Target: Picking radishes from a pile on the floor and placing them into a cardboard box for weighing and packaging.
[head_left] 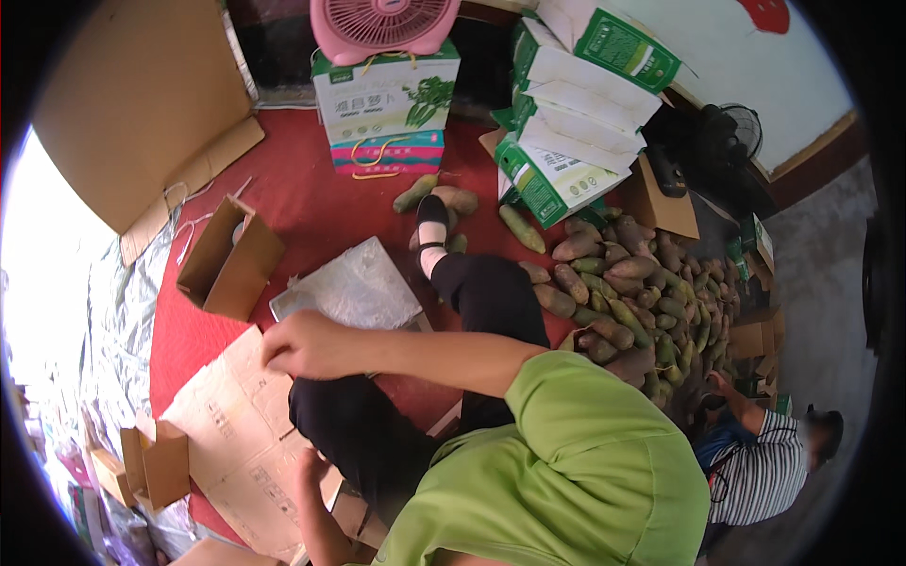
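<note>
My right hand (pixel 310 346) reaches across my raised knee, its fingers curled and pointing down to the left. What it holds, if anything, is too small or hidden to name. Below it, close to my other knee, is my left hand (pixel 310 469), with its fingers mostly out of sight. Both hands are beside a large flattened cardboard sheet (pixel 222 415) with faint printing. Just beyond my right hand lies a pale flat slab-like thing (pixel 354 283) with a shiny, plastic-looking top.
Green and reddish radishes (pixel 651 292) form a big heap at right. An open brown carton (pixel 229 259) stands left on the red floor covering (pixel 293 156). Ahead, a pink fan (pixel 382 28) tops gift boxes (pixel 387 99); white-green cartons (pixel 585 123) are stacked nearby. Another person (pixel 760 472) works lower right.
</note>
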A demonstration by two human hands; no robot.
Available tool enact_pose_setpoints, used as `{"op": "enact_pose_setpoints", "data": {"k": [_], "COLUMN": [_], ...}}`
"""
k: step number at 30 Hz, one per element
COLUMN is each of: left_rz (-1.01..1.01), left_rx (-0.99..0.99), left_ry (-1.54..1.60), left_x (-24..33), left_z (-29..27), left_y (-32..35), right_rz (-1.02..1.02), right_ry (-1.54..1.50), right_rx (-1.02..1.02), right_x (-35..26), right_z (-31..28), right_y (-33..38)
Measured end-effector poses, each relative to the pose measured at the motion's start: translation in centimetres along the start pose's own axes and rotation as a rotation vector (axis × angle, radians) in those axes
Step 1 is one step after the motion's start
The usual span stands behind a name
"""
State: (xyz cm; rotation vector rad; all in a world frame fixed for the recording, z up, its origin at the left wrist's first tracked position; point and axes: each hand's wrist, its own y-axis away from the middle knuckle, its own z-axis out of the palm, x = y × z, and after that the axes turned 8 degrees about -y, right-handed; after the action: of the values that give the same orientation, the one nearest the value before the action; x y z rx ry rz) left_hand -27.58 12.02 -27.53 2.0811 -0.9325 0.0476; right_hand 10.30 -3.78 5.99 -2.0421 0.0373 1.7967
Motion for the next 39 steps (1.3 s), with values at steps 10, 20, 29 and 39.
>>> {"op": "enact_pose_setpoints", "data": {"k": [10,20,29,39], "left_rz": [0.090,0.031,-0.085,0.056], "left_rx": [0.095,0.424,0.740,1.167], "left_ry": [0.724,0.703,0.711,0.082], "left_x": [7.4,6.7,2.6,29.4], "left_z": [5.2,3.5,-1.5,-25.9], "left_y": [-3.3,-3.7,1.4,3.5], "right_rz": [0.300,0.326,0.200,0.108], "right_ry": [0.108,0.049,0.087,0.128], "right_rx": [0.601,1.106,1.605,1.756], "right_x": [3.6,3.0,-3.9,-9.2], "right_z": [-24.4,-38.9,-53.7,-64.3], "right_y": [12.5,19.4,22.1,25.6]}}
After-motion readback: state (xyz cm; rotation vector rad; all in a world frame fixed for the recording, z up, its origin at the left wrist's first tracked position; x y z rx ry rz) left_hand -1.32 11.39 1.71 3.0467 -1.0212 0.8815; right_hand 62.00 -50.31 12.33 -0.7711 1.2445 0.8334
